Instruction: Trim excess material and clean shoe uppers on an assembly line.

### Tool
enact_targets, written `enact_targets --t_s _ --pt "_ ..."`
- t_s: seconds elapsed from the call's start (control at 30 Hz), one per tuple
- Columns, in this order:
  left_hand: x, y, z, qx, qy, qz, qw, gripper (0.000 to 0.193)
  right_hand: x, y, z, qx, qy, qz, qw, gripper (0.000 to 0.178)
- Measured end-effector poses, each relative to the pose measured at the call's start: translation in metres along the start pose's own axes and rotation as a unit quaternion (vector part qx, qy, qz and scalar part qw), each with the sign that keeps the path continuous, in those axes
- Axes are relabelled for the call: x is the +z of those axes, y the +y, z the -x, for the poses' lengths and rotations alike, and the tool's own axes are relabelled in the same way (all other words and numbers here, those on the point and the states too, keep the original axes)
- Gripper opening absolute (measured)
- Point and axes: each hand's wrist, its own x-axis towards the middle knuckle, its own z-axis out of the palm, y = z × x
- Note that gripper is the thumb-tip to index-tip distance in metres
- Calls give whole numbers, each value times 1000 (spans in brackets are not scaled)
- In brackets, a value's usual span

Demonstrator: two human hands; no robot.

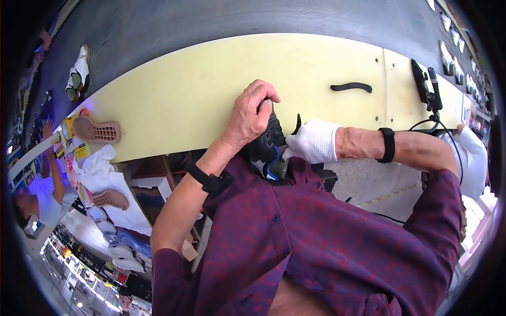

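Observation:
A black shoe [267, 142] with a blue line and a dark green patch near its lower end is held upright against my torso, at the near edge of the table. My bare left hand [252, 113] is wrapped round its upper end, thumb and fingers closed at the opening. On the shoe's right side is my right hand [314, 142] in a white glove, its fingers bent and close to the shoe. A thin black strip [297, 124] sticks up from the gloved fingers; its lower end is hidden. A similar curved black strip [351, 87] lies farther right on the table.
The pale yellow table [184, 89] borders a dark conveyor belt [221, 26] carrying a white-and-green shoe [79, 73] at left. Brown soles [97, 129] sit at the left. A black device on a stand [429, 87] is at right. Other people [45, 195] work nearby.

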Motion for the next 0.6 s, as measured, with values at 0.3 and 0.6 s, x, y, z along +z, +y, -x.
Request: enact_targets --t_s 0.3,0.6 --pt "3 1 -2 10 -10 -15 1000 11 -18 2 -9 -48 -40 97 993 37" --pt "5 12 6 -28 31 -25 999 11 21 -1 71 27 20 17 999 35"
